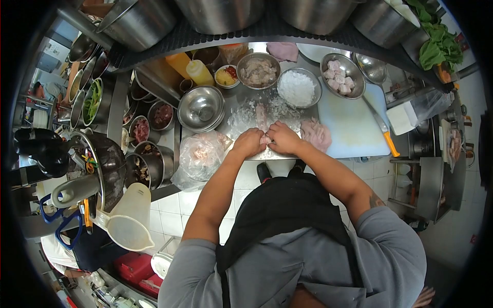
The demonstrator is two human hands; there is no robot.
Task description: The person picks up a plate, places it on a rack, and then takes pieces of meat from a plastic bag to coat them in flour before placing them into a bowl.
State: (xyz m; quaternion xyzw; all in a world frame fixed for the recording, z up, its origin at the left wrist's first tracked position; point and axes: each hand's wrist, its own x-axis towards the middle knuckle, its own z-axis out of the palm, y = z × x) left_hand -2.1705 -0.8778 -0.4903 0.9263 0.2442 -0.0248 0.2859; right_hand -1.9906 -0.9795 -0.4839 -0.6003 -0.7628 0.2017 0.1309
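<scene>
Close together at the steel counter's front edge, my left hand (249,143) and my right hand (284,138) have their fingers closed on a small pale pink piece of meat (265,139). Just beyond them a longer strip of meat (261,117) lies on the counter amid scattered white powder (241,115). To the right of my right hand is a flat slice of raw meat (315,134). A clear plastic bag (201,154) with pale meat inside sits left of my left hand. My fingertips partly hide the held piece.
Behind my hands stand a bowl of white powder (297,88), a bowl of greyish meat (259,71) and a bowl of meat chunks (343,77). An orange-handled knife (381,126) lies on the white cutting board (344,120). Stacked steel bowls (201,108) stand left; a shelf (246,38) overhangs.
</scene>
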